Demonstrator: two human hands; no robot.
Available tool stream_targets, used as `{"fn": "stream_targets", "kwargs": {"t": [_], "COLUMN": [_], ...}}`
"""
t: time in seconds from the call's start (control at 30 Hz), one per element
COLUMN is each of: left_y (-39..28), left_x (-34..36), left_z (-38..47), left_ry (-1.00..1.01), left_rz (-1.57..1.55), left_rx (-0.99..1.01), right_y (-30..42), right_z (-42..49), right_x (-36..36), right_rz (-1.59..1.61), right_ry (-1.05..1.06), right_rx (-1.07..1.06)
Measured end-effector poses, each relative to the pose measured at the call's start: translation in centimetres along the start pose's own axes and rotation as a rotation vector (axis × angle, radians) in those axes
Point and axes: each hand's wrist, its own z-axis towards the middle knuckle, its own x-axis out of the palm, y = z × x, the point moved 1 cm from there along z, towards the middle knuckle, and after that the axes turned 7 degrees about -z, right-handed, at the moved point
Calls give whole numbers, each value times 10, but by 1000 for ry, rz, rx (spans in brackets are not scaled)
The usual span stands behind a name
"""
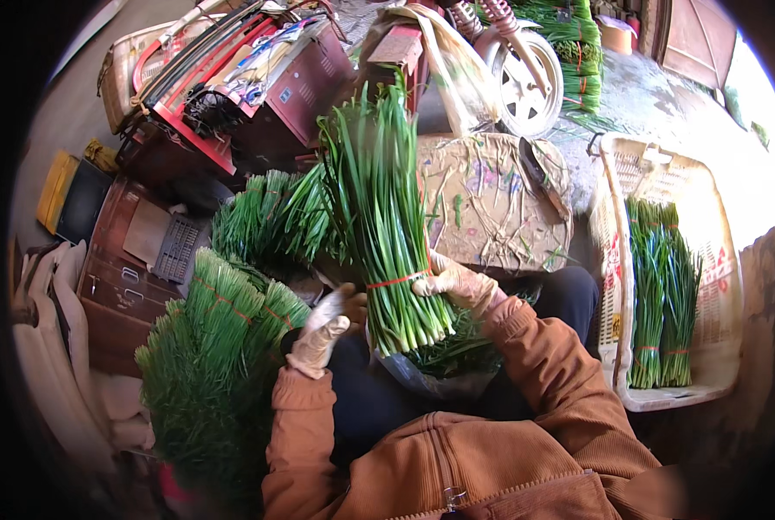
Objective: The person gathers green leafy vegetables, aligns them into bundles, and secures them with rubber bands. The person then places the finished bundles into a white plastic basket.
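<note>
A bundle of green garlic chives (pixel 387 214) stands almost upright in front of me, its pale cut ends down. A red band circles it near the bottom. My right hand (pixel 452 283), in a pale work glove, grips the bundle at that band. My gloved left hand (pixel 326 325) is just left of the stems, fingers apart, holding nothing; its fingers are partly blurred. Below the bundle, a plastic-lined container (pixel 420 380) of loose green leaves sits between my knees. More banded chive bundles (pixel 222 299) are heaped to my left.
Beyond my right hand, a knife (pixel 540 179) lies on a tape-covered block (pixel 472 214). To the right, a white plastic crate (pixel 712 325) holds banded bundles (pixel 664 292). A wheeled vehicle's white wheel (pixel 527 84) and more stacked bundles (pixel 579 71) are at the back. A wooden cabinet (pixel 127 260) stands left.
</note>
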Motion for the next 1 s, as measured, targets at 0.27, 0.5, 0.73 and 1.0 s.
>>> {"fn": "stream_targets", "kwargs": {"t": [0.27,0.5,0.73,1.0], "left_y": [28,14,10,-27], "left_x": [15,46,52,54], "left_z": [53,61,66,77], "left_ry": [-48,-58,-355,-279], "left_rz": [-434,-666,-546,-526], "left_rx": [118,-61,-109,-308], "right_y": [-16,-22,-6,-15], "right_z": [-1,-3,-13,-12], "right_x": [22,1,7,-4], "right_rz": [-163,-133,28,199], "right_ry": [63,70,-16,-12], "right_rx": [94,222,307,290]}}
